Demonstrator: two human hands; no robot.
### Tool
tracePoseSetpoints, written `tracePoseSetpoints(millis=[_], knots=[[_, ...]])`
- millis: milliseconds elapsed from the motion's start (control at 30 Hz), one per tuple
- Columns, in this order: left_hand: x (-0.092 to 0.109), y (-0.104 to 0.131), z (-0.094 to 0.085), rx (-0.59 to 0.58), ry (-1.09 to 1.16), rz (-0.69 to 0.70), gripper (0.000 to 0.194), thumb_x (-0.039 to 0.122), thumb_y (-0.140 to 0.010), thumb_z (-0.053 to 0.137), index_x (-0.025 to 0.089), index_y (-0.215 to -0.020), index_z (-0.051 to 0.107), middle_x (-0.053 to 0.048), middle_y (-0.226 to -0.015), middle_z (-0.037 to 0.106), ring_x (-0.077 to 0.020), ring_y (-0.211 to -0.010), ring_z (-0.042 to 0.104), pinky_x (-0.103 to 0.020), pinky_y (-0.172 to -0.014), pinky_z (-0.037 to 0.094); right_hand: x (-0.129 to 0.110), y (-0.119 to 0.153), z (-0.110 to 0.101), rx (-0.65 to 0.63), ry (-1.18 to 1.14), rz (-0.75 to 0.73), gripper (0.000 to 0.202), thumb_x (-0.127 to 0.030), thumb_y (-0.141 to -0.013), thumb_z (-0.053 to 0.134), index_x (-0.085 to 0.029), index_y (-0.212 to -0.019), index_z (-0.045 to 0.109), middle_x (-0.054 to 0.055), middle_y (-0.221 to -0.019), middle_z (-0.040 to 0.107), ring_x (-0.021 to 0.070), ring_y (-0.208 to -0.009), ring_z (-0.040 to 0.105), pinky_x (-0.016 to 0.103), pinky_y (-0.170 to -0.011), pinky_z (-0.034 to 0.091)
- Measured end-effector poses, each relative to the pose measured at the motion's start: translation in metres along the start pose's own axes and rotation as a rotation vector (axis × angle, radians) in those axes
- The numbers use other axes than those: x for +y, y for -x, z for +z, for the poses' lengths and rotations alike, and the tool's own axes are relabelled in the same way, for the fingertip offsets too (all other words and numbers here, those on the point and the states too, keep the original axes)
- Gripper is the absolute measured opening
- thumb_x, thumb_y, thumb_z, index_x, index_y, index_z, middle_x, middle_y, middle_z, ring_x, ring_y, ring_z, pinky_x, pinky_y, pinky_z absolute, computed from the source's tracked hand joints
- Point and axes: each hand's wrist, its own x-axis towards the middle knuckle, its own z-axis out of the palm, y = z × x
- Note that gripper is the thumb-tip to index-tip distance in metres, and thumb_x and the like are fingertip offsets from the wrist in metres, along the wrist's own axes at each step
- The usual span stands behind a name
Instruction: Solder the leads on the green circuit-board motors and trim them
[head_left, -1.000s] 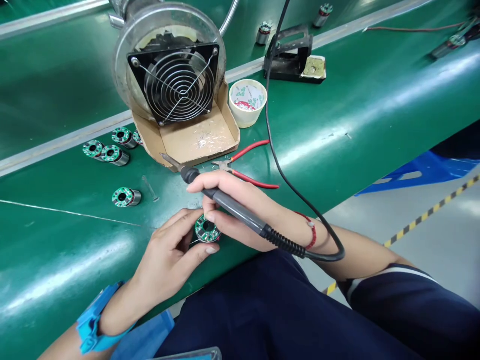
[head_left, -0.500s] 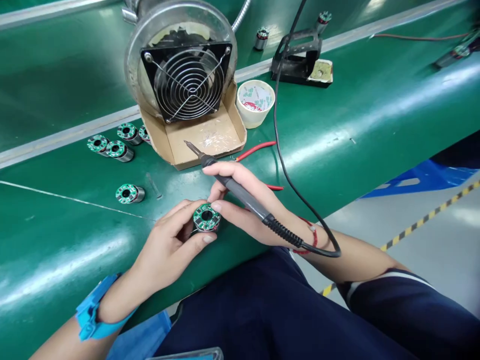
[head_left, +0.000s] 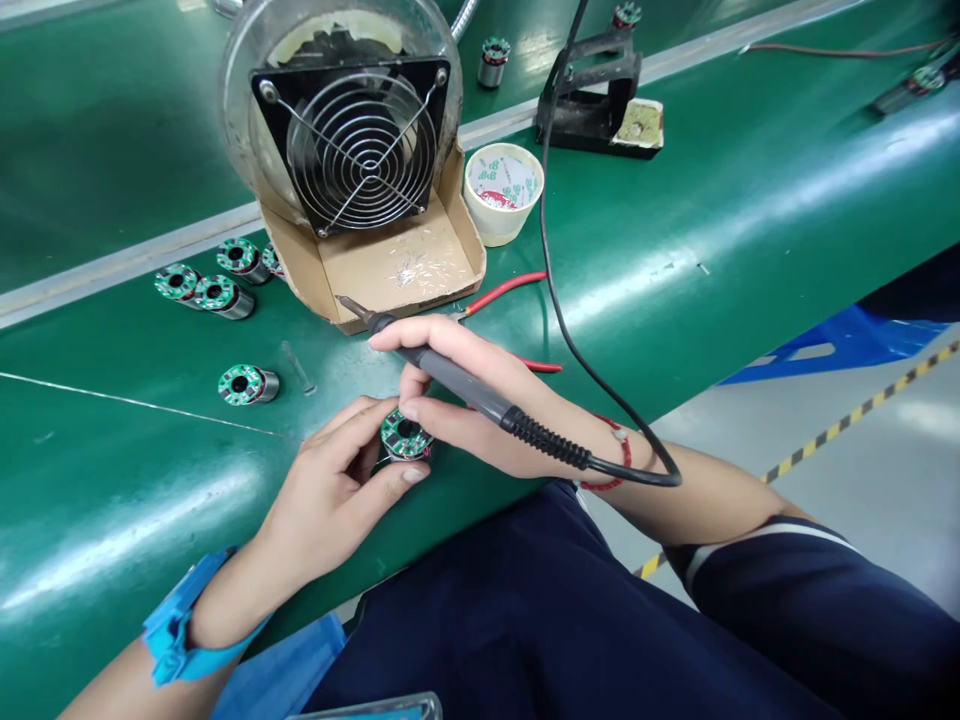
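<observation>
Left hand (head_left: pixel 322 510): fingers curled nearly closed around motor unit (head_left: pixel 406 447), green face up. Unit between hands, right fingertips at far edge. Right hand (head_left: pixel 487 440): closed on soldering iron (head_left: pixel 465 382), shaft slanting, tip forward-left, apart from unit.

No legible text or labels anywhere
</observation>
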Motion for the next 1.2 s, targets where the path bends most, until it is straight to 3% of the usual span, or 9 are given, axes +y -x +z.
tracePoseSetpoints(millis=[300, 567, 667, 733, 833, 933, 1033, 1100, 1200], knots=[[0.006, -0.002, 0.000, -0.017, -0.059, 0.044, 0.038, 0.035, -0.099, 0.066, 0.025, -0.136, 0.060, 0.004, -0.086, 0.055, -0.0023, -0.063, 0.045, -0.012, -0.057, 0.040, 0.003, -0.003, 0.001, 0.011, 0.167, -0.093, 0.038, -0.014, -0.093, 0.056, -0.022, -0.131, 0.052, -0.001, -0.089, 0.066, 0.0157, -0.094, 0.064, 0.031, -0.091, 0.055], [0.004, -0.002, 0.002, 0.013, -0.110, 0.061, 0.036, 0.037, -0.098, 0.068, 0.024, -0.131, 0.059, 0.006, -0.082, 0.051, -0.0023, -0.061, 0.044, -0.012, -0.056, 0.038, 0.006, 0.001, 0.001, -0.036, 0.140, -0.104, 0.032, -0.019, -0.099, 0.051, -0.026, -0.130, 0.051, -0.002, -0.091, 0.065, 0.0138, -0.086, 0.064, 0.030, -0.087, 0.056], [0.001, -0.007, 0.005, 0.070, -0.152, 0.000, 0.030, 0.031, -0.095, 0.070, 0.024, -0.123, 0.060, 0.005, -0.085, 0.053, -0.0037, -0.063, 0.044, -0.015, -0.057, 0.037, 0.011, 0.007, 0.006, 0.071, 0.102, -0.093, 0.044, -0.028, -0.099, 0.062, -0.022, -0.140, 0.046, 0.002, -0.102, 0.065, 0.0156, -0.096, 0.065, 0.032, -0.093, 0.057], [-0.001, -0.011, 0.008, 0.107, -0.206, -0.091, 0.024, 0.026, -0.093, 0.067, 0.021, -0.116, 0.061, 0.004, -0.086, 0.054, -0.0055, -0.064, 0.043, -0.018, -0.058, 0.036, 0.017, 0.009, 0.010, 0.135, 0.224, -0.112, 0.057, -0.038, -0.097, 0.070, -0.017, -0.143, 0.044, 0.007, -0.111, 0.066, 0.0196, -0.103, 0.064, 0.037, -0.095, 0.056], [-0.004, -0.016, 0.009, 0.061, -0.250, -0.271, 0.024, 0.025, -0.088, 0.062, 0.018, -0.111, 0.063, 0.000, -0.090, 0.055, -0.0092, -0.068, 0.045, -0.024, -0.064, 0.038, 0.028, 0.007, 0.015, 0.079, 0.507, -0.147, 0.052, -0.036, -0.097, 0.070, -0.015, -0.140, 0.050, 0.013, -0.124, 0.067, 0.0253, -0.112, 0.063, 0.045, -0.100, 0.053], [-0.012, -0.015, 0.005, 0.016, -0.105, -0.438, 0.039, 0.033, -0.085, 0.061, 0.018, -0.121, 0.058, -0.003, -0.100, 0.057, -0.0116, -0.073, 0.050, -0.030, -0.070, 0.043, 0.038, 0.001, 0.014, -0.023, 0.685, -0.156, 0.047, -0.019, -0.096, 0.064, -0.015, -0.141, 0.053, 0.012, -0.123, 0.068, 0.0264, -0.108, 0.061, 0.045, -0.097, 0.052], [-0.022, -0.014, -0.002, 0.100, 0.167, -0.512, 0.042, 0.031, -0.080, 0.057, 0.017, -0.119, 0.052, -0.002, -0.097, 0.055, -0.0120, -0.074, 0.053, -0.030, -0.068, 0.048, 0.045, -0.002, 0.010, -0.081, 0.732, -0.204, 0.057, -0.005, -0.091, 0.056, -0.017, -0.146, 0.052, 0.009, -0.119, 0.069, 0.0249, -0.103, 0.061, 0.042, -0.090, 0.053], [-0.026, -0.013, -0.005, 0.156, 0.302, -0.494, 0.032, 0.026, -0.079, 0.053, 0.018, -0.110, 0.051, -0.001, -0.090, 0.052, -0.0114, -0.073, 0.053, -0.027, -0.065, 0.048, 0.045, 0.000, 0.006, -0.077, 0.665, -0.253, 0.058, -0.003, -0.091, 0.054, -0.016, -0.148, 0.051, 0.010, -0.125, 0.069, 0.0237, -0.110, 0.063, 0.040, -0.094, 0.054], [-0.027, -0.011, -0.003, 0.193, 0.289, -0.394, 0.021, 0.018, -0.086, 0.050, 0.019, -0.106, 0.053, 0.001, -0.083, 0.052, -0.0091, -0.070, 0.053, -0.023, -0.063, 0.048, 0.038, 0.010, 0.001, 0.073, 0.492, -0.319, 0.048, -0.007, -0.099, 0.055, -0.015, -0.147, 0.052, 0.008, -0.125, 0.073, 0.0172, -0.114, 0.067, 0.033, -0.100, 0.055]])
